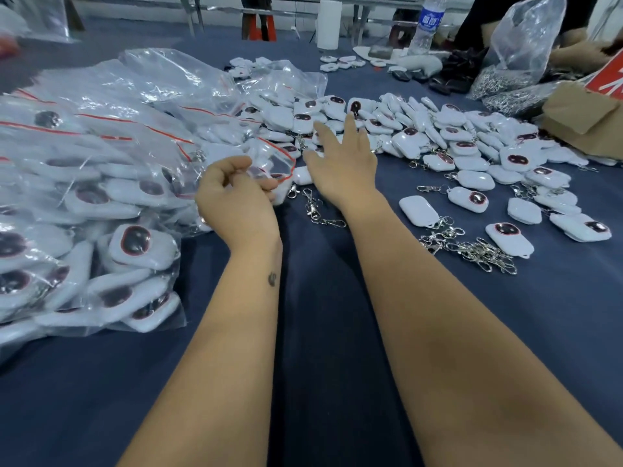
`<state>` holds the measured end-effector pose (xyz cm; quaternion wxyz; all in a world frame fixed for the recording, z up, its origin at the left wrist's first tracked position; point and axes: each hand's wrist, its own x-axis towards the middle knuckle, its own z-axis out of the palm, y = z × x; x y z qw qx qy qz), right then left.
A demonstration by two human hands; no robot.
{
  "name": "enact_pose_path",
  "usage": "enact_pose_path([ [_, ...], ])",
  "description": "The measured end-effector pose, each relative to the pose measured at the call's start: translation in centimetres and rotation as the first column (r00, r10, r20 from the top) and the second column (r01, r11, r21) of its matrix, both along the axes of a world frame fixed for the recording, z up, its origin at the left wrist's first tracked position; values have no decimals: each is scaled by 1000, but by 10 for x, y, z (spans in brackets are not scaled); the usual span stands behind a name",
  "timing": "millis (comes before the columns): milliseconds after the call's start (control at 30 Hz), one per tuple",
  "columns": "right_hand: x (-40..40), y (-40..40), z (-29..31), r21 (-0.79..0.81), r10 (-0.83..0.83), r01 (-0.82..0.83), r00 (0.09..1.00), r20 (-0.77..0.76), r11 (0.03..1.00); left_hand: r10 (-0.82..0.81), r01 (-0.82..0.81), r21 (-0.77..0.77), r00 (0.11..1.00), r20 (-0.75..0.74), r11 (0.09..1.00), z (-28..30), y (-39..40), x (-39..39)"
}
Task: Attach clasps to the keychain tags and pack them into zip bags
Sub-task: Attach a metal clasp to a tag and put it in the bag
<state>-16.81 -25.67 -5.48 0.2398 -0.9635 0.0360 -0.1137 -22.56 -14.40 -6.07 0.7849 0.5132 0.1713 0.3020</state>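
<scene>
Our left hand (236, 193) pinches a small zip bag (274, 163) w/ a tag inside, near surface centre. Right hand (340, 160), fingers spread & grasping nothing, reaches over the loose tags (404, 129) toward the far edge; clasps (472, 251) lie at right.

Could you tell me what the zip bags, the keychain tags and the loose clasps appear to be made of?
Zip bags: thin clear plastic film, glossy and crinkled, red zip strips. Keychain tags: likely smooth white moulded plastic with dark shiny insets. Clasps: bright silvery metal, by their glint.
</scene>
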Motion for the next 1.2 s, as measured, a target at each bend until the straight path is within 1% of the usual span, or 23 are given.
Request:
enact_pose_path([
  [67,17,-2,0,6,-16,16,1000,-4,1000,-13,13,-3,1000,-14,1000,-1,-1,2],
  [133,31,-4,0,16,-1,2,998,-65,1000,-24,24,-3,999,-22,1000,-2,-1,4],
  [233,39,-2,-2,-60,56,-69,979,-196,996,-30,30,5,999,-33,1000,-2,-1,7],
  [300,38,-3,-5,-96,70,-91,977,-201,991,-32,33,25,998,-45,999,-2,-2,7],
  [400,23,-7,-9,-95,94,-108,986,-138,990,-53,55,26,997,-63,998,-1,-3,6],
  [467,7,-9,-11,-59,91,-96,992,-88,994,-76,80,47,995,-71,996,0,-4,4],
  [567,-18,-12,-10,27,71,-70,997,-30,997,-119,129,139,990,-82,982,1,-7,-2],
  [633,-30,-15,-9,62,11,-12,1000,16,998,-144,160,232,986,-86,959,1,-9,-8],
  [700,-38,-17,-7,66,-54,50,996,69,997,-164,187,336,982,-94,923,0,-10,-14],
  [800,-46,-20,-5,112,-98,85,989,113,990,-186,226,476,974,-130,850,-1,-10,-19],
  [867,-50,-23,-4,86,-107,94,980,169,992,-200,266,563,964,-177,782,-3,-10,-21],
  [933,-54,-26,-3,31,-125,121,958,257,992,-209,304,634,952,-222,711,-4,-10,-21],
  [967,-56,-26,-2,41,-136,130,947,292,991,-212,319,655,948,-239,685,-4,-10,-20],
  [1000,-58,-25,-1,107,-141,112,939,315,988,-217,330,664,944,-250,671,-4,-10,-18],
  [1033,-60,-21,1,237,-139,61,934,329,970,-229,343,657,939,-255,671,-4,-11,-16],
  [1067,-62,-16,2,400,-140,-6,932,334,917,-258,362,630,932,-254,687,-4,-11,-15],
  [1100,-65,-9,5,561,-152,-57,936,318,826,-297,386,582,922,-247,715,-3,-12,-15],
  [1133,-68,-3,7,708,-170,-85,944,281,701,-337,414,521,910,-240,746,-3,-14,-15],
  [1167,-71,2,8,826,-172,-101,957,232,554,-371,436,449,900,-229,780,-1,-15,-15],
  [1200,-74,7,8,907,-149,-110,971,185,406,-396,449,371,893,-214,813,0,-15,-16],
])
